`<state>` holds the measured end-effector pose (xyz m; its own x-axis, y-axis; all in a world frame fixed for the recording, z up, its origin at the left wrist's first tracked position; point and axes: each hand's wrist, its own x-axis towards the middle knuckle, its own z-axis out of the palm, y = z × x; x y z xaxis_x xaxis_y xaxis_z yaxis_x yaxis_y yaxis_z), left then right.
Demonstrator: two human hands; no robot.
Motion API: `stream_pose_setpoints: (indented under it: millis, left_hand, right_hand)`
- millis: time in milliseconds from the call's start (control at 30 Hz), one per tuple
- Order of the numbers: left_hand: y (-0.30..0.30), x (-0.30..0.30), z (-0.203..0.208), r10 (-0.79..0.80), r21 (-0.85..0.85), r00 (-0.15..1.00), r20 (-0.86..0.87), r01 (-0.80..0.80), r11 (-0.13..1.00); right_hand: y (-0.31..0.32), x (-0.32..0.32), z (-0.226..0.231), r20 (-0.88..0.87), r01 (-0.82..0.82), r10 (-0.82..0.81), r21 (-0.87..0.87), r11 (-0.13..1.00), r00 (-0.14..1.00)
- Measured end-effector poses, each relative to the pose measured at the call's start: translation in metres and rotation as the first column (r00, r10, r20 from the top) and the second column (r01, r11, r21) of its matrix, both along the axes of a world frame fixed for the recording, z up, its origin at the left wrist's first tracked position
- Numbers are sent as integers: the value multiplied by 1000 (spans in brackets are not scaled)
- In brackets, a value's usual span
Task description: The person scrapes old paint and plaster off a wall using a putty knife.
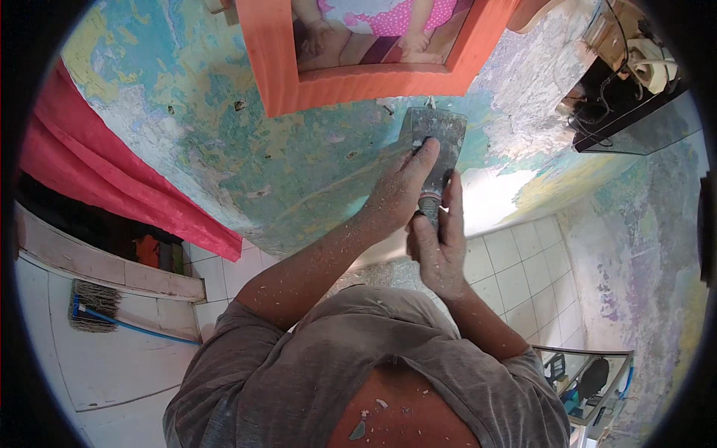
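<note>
A wide paint scraper (447, 138) with a worn grey blade points up toward the wall (224, 149), whose paint is patchy green, yellow and white. My left hand (398, 190) is closed on the scraper, its thumb laid along the blade and its other fingers mostly hidden behind. Lower down, my right hand (442, 257) is wrapped round the handle. The blade's edge lies at the wall just below an orange picture frame (358, 88); whether it touches the surface I cannot tell. Pale paint flakes speckle my forearms and shirt (314, 381).
At the left hangs a red curtain (127, 172), above a broom (95, 306) with a blue handle. A dark shelf (635, 123) with loose cables juts out at the upper right. A glass case (597, 388) stands low on the right, near white tiles (515, 261).
</note>
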<state>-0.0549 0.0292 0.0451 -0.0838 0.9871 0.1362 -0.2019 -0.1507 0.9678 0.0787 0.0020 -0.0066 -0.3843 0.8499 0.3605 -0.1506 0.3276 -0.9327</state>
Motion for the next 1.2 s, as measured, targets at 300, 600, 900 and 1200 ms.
stream_pose_setpoints:
  millis: [300,600,900,1200]
  left_hand:
    - [9,-8,5,6,18,988,151,-9,1000]
    - [15,-4,1,78,105,995,56,-84,991]
    - [26,-17,-38,55,172,984,168,-84,981]
    - [23,-21,-38,-6,141,986,169,-18,990]
  right_hand:
    - [28,-31,-15,172,105,-180,374,922,969]
    - [48,-31,-26,149,103,-226,572,814,963]
    - [55,-34,-35,229,73,-314,692,719,921]
    - [66,-30,-34,261,60,-313,675,735,913]
